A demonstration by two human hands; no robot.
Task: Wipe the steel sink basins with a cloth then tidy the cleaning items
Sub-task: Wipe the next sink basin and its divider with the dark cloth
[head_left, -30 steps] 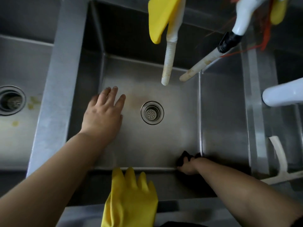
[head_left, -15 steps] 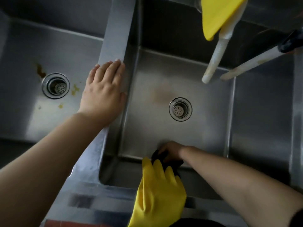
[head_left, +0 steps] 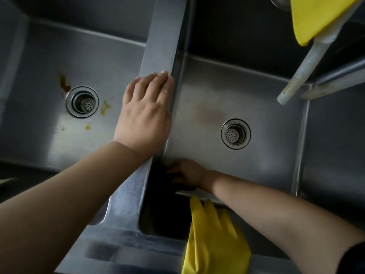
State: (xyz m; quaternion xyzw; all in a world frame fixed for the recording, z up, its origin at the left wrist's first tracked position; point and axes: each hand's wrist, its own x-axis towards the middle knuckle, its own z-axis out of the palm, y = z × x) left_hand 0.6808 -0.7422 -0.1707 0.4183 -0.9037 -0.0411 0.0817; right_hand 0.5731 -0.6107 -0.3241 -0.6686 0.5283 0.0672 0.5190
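Note:
Two steel basins lie below me. The right basin (head_left: 266,107) has a round drain (head_left: 235,134) and a faint brown smear. The left basin (head_left: 39,80) has a drain (head_left: 82,101) ringed by yellow and brown stains (head_left: 105,106). My left hand (head_left: 145,113) rests flat, fingers straight, on the steel divider (head_left: 162,40) between the basins. My right hand (head_left: 187,173) presses a dark cloth (head_left: 173,179) into the near left corner of the right basin; the cloth is mostly lost in shadow.
A yellow rubber glove (head_left: 213,240) hangs over the sink's front edge by my right forearm. A second yellow glove (head_left: 314,18) hangs above the right basin's far side, over a ribbed white hose (head_left: 302,70). Another pale pipe (head_left: 335,82) crosses at the right.
My right hand slid the cloth leftward along the near edge, from the right corner to the left corner. My left hand moved from above the basin floor onto the divider. The view shifted left.

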